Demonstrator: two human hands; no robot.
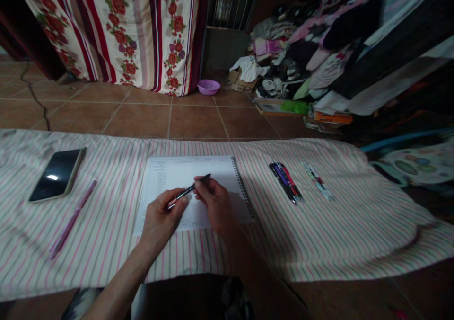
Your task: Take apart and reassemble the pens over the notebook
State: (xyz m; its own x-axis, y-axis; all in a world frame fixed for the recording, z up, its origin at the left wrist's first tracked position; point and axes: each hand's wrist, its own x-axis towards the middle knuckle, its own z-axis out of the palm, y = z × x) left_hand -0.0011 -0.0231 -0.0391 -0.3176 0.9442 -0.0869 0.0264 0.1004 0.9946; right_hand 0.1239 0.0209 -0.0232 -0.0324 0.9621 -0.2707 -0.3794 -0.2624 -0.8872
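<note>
Above the open notebook (191, 170), a dark, slim pen (183, 195) is held aslant between two bare hands, its black end pointing away and to the right. The left hand (161, 216) grips the near end between thumb and fingers; the right hand (214, 201) pinches the pen closer to its black end, fingertips bent around it. The notebook lies under both hands, with printed lines down the left of its page and a spiral binding along its right edge. To its right, a row of pens (286, 182), black, purple and red among them, lies just beside some paler pens (318, 182). To its left lie a pinkish-purple pen (73, 218) and, near that, a phone (56, 175), screen up. All rest on a striped cloth (336, 225). Beyond is a tiled floor (142, 114) with a purple basin (209, 87) beside a flowered curtain (142, 36), and a heap of clothes (283, 50) further right.
</note>
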